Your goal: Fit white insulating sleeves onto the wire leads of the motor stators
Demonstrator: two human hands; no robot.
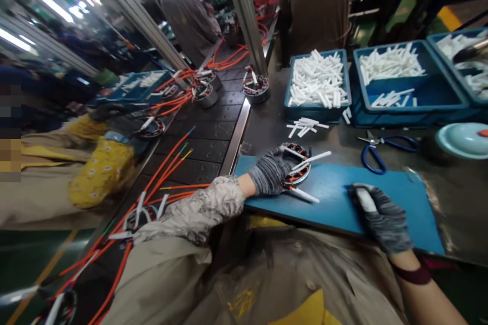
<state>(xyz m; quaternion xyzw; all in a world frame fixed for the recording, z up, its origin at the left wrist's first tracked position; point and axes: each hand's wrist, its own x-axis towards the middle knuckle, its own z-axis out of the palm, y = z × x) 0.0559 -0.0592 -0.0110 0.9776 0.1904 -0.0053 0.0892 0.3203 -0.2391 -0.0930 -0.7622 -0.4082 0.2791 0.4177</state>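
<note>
My left hand [270,171], in a grey knit glove, grips a round motor stator [299,162] with copper windings that lies at the far left edge of a blue mat [335,198]. White sleeve tubes [311,159] stick out of the stator. My right hand [383,218], also gloved, rests on the mat nearer to me, its fingers closed around a white tube [365,199].
Blue bins [316,81] [404,84] full of white tubes stand at the back, with loose tubes [305,126] in front. Blue-handled scissors [383,148] and a pale teal lid [463,139] lie right. A conveyor [202,142] on the left carries stators with orange wires. Other workers stand around.
</note>
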